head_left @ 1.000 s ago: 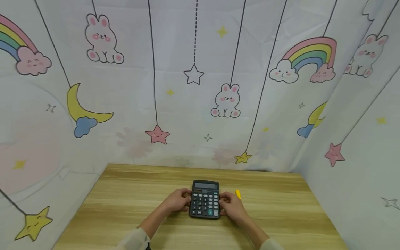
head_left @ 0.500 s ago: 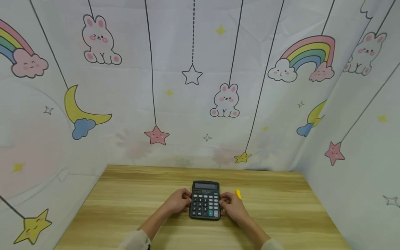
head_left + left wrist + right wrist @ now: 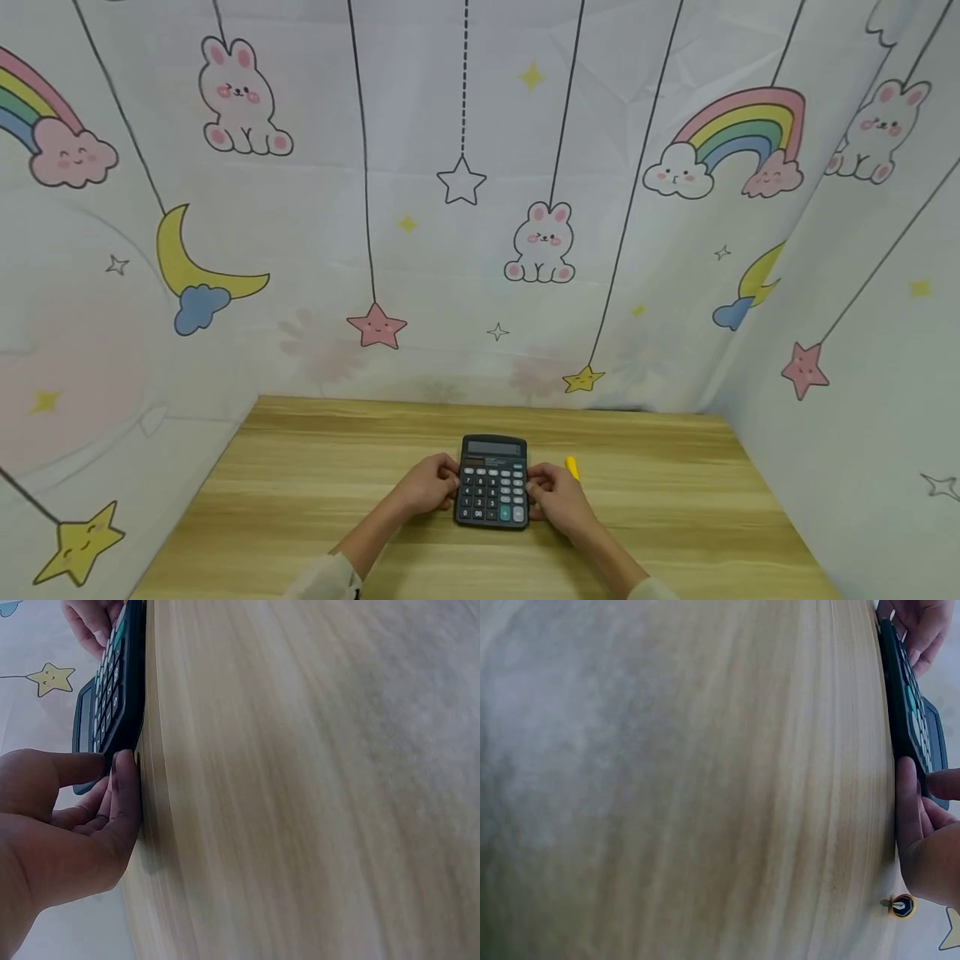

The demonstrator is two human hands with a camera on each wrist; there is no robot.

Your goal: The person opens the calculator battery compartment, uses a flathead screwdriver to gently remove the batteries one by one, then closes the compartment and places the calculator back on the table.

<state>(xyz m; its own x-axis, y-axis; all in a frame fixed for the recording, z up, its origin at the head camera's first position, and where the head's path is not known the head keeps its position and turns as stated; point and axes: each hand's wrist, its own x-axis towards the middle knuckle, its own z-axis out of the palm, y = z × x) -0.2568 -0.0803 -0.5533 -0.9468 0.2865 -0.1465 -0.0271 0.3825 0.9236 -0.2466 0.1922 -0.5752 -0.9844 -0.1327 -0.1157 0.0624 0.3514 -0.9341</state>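
A black desk calculator (image 3: 491,483) with white, black and green keys lies near the middle of the wooden table, its display at the far end. My left hand (image 3: 431,485) holds its left edge. In the left wrist view the thumb is on top and the fingers (image 3: 126,791) reach along the side near the tabletop. Opposite, my right hand (image 3: 558,497) holds the right edge, thumb above and fingers low at the side in the right wrist view. Part of the calculator's edges is hidden behind the fingertips.
A slim thing with a yellow end (image 3: 572,467) lies just beyond my right hand; the right wrist view shows its orange and black end (image 3: 902,906) with a thin metal tip. Behind the wooden table (image 3: 337,433) hangs a white cartoon-print curtain (image 3: 442,267), which also encloses both sides.
The head view shifts very slightly. Both hands and the calculator keep their places on the table.
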